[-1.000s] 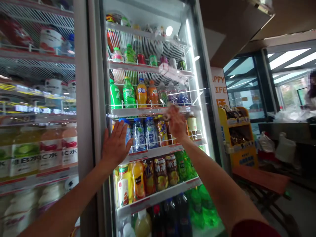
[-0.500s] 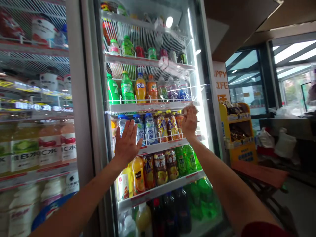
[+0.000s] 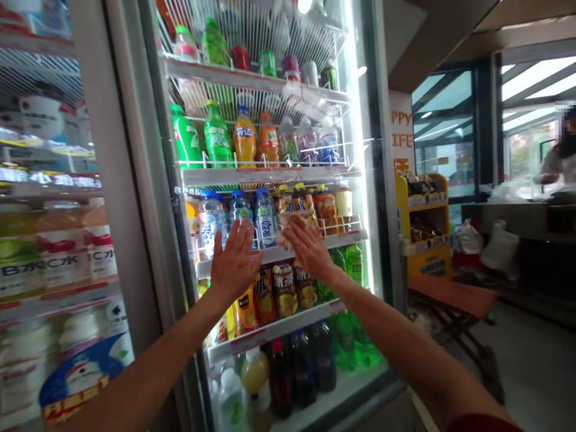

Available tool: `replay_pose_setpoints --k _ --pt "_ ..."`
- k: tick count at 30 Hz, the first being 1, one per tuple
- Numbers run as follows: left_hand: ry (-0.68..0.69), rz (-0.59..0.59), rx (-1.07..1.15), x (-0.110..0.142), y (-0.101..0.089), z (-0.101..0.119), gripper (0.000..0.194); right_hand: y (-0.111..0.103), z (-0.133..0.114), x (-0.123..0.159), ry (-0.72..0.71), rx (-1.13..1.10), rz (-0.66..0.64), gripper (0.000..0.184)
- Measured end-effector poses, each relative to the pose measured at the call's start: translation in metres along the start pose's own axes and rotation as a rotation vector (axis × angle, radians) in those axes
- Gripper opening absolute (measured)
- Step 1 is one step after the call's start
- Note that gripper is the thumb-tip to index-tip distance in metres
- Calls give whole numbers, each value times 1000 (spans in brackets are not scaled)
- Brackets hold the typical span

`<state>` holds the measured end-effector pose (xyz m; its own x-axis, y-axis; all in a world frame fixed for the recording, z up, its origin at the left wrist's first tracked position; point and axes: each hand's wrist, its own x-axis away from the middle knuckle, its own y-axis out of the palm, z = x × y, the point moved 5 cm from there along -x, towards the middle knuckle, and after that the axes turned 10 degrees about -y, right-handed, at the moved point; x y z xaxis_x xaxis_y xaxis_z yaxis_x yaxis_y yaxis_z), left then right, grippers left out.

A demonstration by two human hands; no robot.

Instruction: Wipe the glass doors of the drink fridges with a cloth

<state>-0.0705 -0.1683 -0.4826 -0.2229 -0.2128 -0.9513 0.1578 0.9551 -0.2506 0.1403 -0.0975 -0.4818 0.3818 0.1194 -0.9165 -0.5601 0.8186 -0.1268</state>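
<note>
A glass fridge door [image 3: 364,354] stands in front of me, with rows of bottled drinks behind it. My left hand [image 3: 234,261] lies flat against the glass, fingers stretched out, holding nothing. Just right of it, my right hand [image 3: 310,247] presses a crumpled pale cloth [image 3: 290,227] to the glass. Its fingers lie over the cloth and partly hide it. Behind the hands are blue-capped bottles [image 3: 265,219] and brown iced tea bottles [image 3: 285,291].
A second fridge door [image 3: 54,300] is on the left, beyond the metal frame [image 3: 128,198]. To the right are a yellow snack rack [image 3: 425,222], a reddish-brown folding table [image 3: 454,295] and white plastic bags [image 3: 500,245]. A person [image 3: 558,162] is at the far right.
My right hand has swept left and slightly down with the cloth, from near the door's right side to beside my left hand. The left hand stays flat; the view has shifted slightly.
</note>
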Motion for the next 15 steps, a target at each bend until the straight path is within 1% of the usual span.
replay_pose_setpoints --k 1,2,4,5,6,7,8,10,11,12,13,15 --pt "18 -7 11 9 1 1 64 -1 1 7 -19 3 -17 53" --pt "38 -20 22 18 3 3 65 -5 9 14 43 35 29 53" --pt "73 -42 40 36 6 4 67 -20 32 30 312 149 244 52" --pt "78 -42 44 42 8 5 67 -25 37 38 429 192 337 52" --pt "76 -38 45 47 9 5 68 -26 34 44 482 207 381 52" --pt "69 -29 45 51 10 6 69 -22 25 47 459 192 367 53" --pt "57 -22 46 53 11 6 69 -16 9 48 367 152 302 54" --pt "29 -17 51 55 12 6 68 1 -26 50 113 46 104 55" --pt "21 -19 55 56 11 6 67 6 -37 53 27 13 38 54" --pt "19 -27 60 57 11 6 66 7 -40 56 14 8 28 53" --pt "21 -37 65 59 10 6 64 4 -34 59 86 33 81 50" --pt "33 -62 73 64 8 7 63 -8 -8 66 375 126 290 48"
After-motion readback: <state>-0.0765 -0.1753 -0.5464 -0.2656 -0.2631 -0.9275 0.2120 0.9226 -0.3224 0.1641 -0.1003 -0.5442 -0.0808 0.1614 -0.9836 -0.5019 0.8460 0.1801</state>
